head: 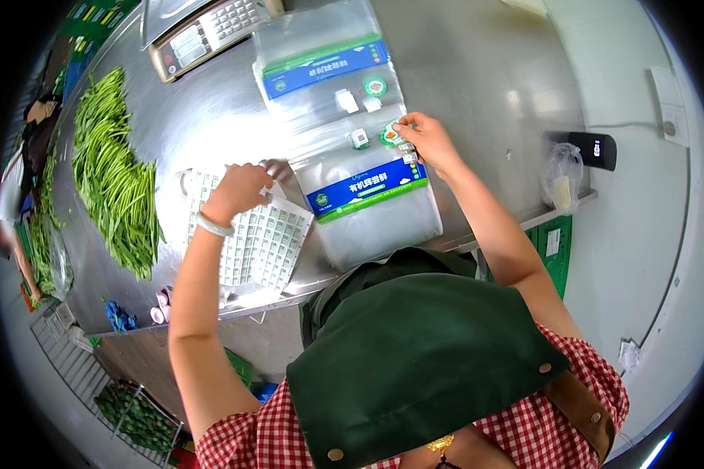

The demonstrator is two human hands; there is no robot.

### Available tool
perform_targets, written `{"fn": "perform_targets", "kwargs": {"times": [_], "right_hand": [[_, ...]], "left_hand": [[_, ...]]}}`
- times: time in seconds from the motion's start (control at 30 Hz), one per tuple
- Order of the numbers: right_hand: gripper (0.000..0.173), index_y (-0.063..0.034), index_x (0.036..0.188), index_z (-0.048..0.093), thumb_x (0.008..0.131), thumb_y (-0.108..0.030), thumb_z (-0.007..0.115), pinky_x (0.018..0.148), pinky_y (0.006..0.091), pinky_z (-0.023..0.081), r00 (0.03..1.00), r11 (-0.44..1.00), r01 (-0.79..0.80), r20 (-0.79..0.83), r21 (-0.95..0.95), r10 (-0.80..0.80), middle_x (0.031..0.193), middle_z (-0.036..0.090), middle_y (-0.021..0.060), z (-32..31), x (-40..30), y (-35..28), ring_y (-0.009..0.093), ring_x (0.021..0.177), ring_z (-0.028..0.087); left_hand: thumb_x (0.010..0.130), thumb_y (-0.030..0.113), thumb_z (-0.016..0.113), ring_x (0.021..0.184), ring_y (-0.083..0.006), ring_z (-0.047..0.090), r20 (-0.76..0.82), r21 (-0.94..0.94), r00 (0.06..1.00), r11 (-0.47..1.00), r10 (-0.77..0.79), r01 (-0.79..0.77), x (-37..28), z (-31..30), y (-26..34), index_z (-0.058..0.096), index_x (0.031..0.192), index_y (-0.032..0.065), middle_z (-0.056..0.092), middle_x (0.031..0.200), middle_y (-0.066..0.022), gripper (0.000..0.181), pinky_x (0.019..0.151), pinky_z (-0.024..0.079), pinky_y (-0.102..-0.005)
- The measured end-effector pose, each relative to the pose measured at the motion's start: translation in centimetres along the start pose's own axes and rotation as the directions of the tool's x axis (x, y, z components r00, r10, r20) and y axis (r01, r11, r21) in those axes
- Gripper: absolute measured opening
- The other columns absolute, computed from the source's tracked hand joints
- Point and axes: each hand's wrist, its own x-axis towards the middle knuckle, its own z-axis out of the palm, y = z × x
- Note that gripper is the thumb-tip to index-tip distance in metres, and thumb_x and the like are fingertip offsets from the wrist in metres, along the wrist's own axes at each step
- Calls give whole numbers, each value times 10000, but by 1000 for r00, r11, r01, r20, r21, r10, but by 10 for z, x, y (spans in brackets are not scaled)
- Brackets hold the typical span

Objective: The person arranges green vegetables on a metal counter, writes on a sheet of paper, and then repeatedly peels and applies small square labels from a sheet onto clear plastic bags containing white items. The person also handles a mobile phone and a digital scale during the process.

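Note:
My left hand (240,189), with a pale bangle at its wrist, rests on the upper part of the fanned sticker sheets (270,240); whether its fingers pinch one cannot be told. With thumb and fingers closed at a small sticker (409,157), my right hand (425,138) is over the right edge of the clear plastic bags (381,225). These printed bags lie flat and overlapping, with blue and green bands. Beside the fingertips is a round green sticker (389,135); another round sticker (375,86) and small square stickers (359,139) also lie on the bags.
Leafy green vegetables (114,176) lie in a long row at the left of the steel table (481,76). A weighing scale (211,35) stands at the back. A digital display device (592,150) and a knotted plastic bag (563,179) are at the right. Another person's arm (26,269) shows far left.

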Motion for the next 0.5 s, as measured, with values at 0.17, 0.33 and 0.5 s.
{"fn": "perform_targets", "kwargs": {"times": [0.17,0.33,0.5], "right_hand": [[285,-15,934,688,854,-282,747,526,309,508,992,997,55,-110,-57,-61,737,667,52,12,36,36,113,609,611],[293,-17,930,663,847,-283,750,599,329,527,984,768,-39,-159,-639,-82,744,690,100,24,43,10,179,646,660],[256,-40,1051,600,919,-240,689,562,304,501,993,946,97,-28,-309,-110,736,658,64,-7,21,-8,150,635,635]], "left_hand": [[700,142,822,917,-331,615,-220,-476,974,877,-59,-55,37,47,81,697,956,59,659,953,-111,297,798,504,-421],[677,199,845,838,-290,570,-309,-197,938,954,160,-228,36,92,122,679,909,98,605,877,-94,303,812,439,-392],[774,187,787,788,-294,600,-323,-458,943,860,73,-224,50,105,105,705,798,58,651,804,-71,155,779,457,-403]]}}
